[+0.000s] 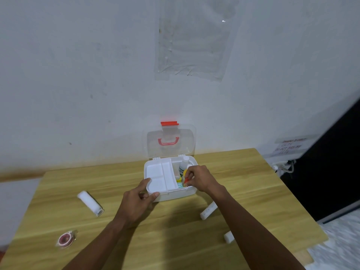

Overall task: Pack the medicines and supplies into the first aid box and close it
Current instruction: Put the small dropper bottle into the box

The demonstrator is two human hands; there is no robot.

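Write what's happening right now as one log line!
left hand: grips first aid box corner | right hand: pinches yellow bottle at right compartment | lid: open | unpacked: white roll, red tape roll

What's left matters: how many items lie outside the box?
4: white roll left, red tape front left, white stick by right forearm, white piece front right; more may be hidden.

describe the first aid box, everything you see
The first aid box is white plastic, on the wooden table by the wall. Its clear lid stands open at the back, with red handle and latch. A white divided tray fills its left side; a white bottle stands at right. The left hand grips its front corner; the right hand holds a yellow-red item inside.
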